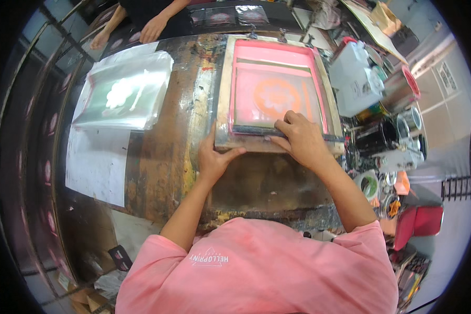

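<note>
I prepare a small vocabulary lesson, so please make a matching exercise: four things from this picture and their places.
1. Dark bar
2. Wooden frame
3. Clear plastic stack
4. Whitish container

A. Partly over white paper
B. Around the pink mesh
C. Right of the frame
D. In the right hand

Pairs: 1-D, 2-B, 3-A, 4-C

White printed lettering [209,258], upside down, on pink shirt [282,272].

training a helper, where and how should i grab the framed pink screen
Probably grip the framed screen by its near wooden rail, from the person's side: that edge is straight, the left hand touches its left corner, and metal fittings line the far edge.
</note>
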Action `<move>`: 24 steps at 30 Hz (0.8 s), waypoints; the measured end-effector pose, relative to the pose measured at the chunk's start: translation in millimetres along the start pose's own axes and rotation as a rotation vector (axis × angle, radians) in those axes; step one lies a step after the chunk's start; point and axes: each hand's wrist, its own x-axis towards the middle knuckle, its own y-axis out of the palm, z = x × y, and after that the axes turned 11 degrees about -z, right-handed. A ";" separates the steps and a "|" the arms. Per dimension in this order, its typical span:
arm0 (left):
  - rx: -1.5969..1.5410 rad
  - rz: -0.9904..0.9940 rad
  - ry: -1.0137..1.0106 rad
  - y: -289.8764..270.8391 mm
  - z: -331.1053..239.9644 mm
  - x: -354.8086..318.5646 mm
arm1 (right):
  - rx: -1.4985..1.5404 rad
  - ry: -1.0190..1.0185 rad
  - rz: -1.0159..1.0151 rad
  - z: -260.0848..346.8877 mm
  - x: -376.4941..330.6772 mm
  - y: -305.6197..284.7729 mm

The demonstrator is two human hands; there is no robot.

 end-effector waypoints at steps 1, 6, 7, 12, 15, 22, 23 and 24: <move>-0.221 0.001 -0.129 1.6 -9.4 5.8 | -0.037 0.000 -0.043 10.9 -7.5 -5.3; -0.617 -0.045 -0.177 0.4 -66.0 63.5 | -0.238 -0.139 -0.535 15.8 42.5 -48.2; -0.607 -0.079 -0.099 -0.6 -72.0 76.1 | -0.278 -0.132 -0.537 8.2 63.7 -61.0; 0.249 0.099 0.242 -2.6 -49.1 65.8 | -0.231 -0.233 -0.678 -4.4 137.0 -109.7; 0.859 0.189 0.389 11.1 -16.6 19.4 | -0.171 -0.188 -0.672 -7.8 160.8 -124.6; 0.369 0.181 0.231 29.9 -38.1 54.2 | -0.227 -0.109 -0.618 -25.0 195.8 -139.9; 0.250 0.111 0.266 30.9 -48.1 75.6 | -0.220 -0.117 -0.624 -24.9 201.0 -143.1; 0.244 0.071 0.239 29.0 -56.7 95.4 | -0.210 -0.126 -0.632 -23.4 203.9 -145.7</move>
